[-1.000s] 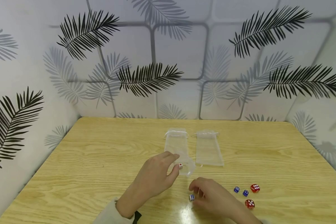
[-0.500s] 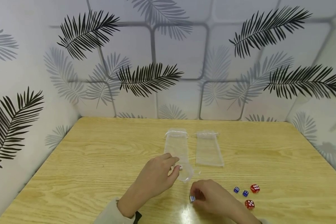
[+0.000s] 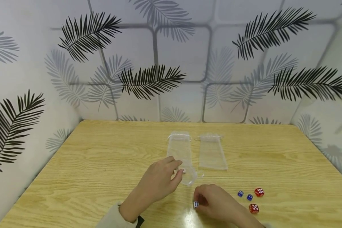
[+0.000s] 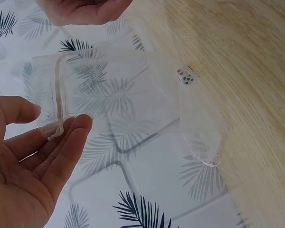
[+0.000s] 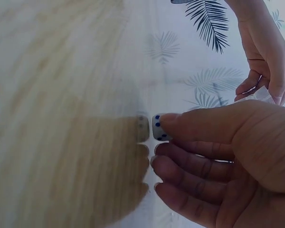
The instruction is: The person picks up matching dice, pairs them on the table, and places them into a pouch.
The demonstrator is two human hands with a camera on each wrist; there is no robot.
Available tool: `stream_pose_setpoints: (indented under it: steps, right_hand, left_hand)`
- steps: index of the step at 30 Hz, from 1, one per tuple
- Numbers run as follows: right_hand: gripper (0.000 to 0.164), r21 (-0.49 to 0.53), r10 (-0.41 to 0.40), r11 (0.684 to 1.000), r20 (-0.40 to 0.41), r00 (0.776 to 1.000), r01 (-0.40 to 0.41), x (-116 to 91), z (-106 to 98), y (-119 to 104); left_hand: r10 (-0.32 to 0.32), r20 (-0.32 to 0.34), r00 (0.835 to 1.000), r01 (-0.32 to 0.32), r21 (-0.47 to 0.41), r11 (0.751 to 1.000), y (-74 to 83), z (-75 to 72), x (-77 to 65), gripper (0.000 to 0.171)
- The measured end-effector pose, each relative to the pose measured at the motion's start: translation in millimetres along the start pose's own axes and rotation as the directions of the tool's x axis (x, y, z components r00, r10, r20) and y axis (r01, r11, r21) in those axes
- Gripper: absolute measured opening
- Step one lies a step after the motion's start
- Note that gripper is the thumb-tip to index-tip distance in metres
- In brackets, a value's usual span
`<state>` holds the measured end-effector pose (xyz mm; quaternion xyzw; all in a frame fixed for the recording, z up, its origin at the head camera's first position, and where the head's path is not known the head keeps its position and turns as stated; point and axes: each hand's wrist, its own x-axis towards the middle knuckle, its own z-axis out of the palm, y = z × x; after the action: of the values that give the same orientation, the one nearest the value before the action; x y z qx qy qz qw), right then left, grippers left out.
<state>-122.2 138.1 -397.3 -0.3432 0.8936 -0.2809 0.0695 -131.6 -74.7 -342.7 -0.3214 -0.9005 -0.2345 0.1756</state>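
Note:
My right hand (image 3: 216, 201) is low over the table, thumb and fingers pinching a small white die (image 5: 159, 127) with blue pips close to the wood. To its left, my left hand (image 3: 158, 180) has loosely bent fingers; in the left wrist view a gap shows between thumb and fingertips. Just beyond that thumb, a white die (image 4: 185, 76) with red and blue pips lies at a sheer bag (image 3: 191, 177) with a curved edge. Behind it lies a sheer drawstring bag (image 3: 179, 147), its lower part partly hidden by the left hand.
A second drawstring bag (image 3: 212, 153) lies flat to the right of the first. Further right are two small blue dice (image 3: 240, 193) and two larger red dice (image 3: 259, 192). A leaf-patterned wall (image 3: 182, 98) stands along the table's back edge.
The right fingers have come together around the white die with blue pips. The curved edge of the front bag and the die by it have shifted slightly toward me.

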Motion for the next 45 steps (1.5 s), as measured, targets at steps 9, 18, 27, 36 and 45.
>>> stream_pose_setpoints:
  steps: [9,18,27,36,45]
  right_hand:
    - [0.011,0.024,0.027,0.999,-0.034,0.999,-0.026,-1.3,-19.2,-11.1]
    - [0.009,-0.02,-0.011,1.0,-0.156,0.988,0.008,-5.5,-51.3,-28.1]
    - [0.014,-0.076,-0.091,0.995,-0.297,0.951,0.072,0.6,-66.5,-43.7]
    - [0.019,-0.241,-0.157,0.969,-0.436,0.886,0.053,19.1,-45.6,-55.2]
    - [0.018,-0.273,-0.096,0.962,-0.425,0.9,-0.027,20.6,-41.5,-56.4]
  left_hand:
    - [-0.001,0.007,1.0,0.001,-0.001,1.0,-1.7,-1.0,-0.4,0.021]
    - [0.004,0.015,1.0,-0.004,0.001,1.0,-3.6,-1.8,-1.1,0.021]
    - [0.005,0.012,1.0,-0.005,0.001,1.0,-3.2,-1.0,-1.5,0.02]
    - [0.02,0.025,0.999,-0.02,0.01,1.0,-1.2,-2.6,-1.4,0.021]
    - [0.02,0.003,1.0,-0.02,0.018,1.0,-1.4,-1.8,-0.7,0.021]
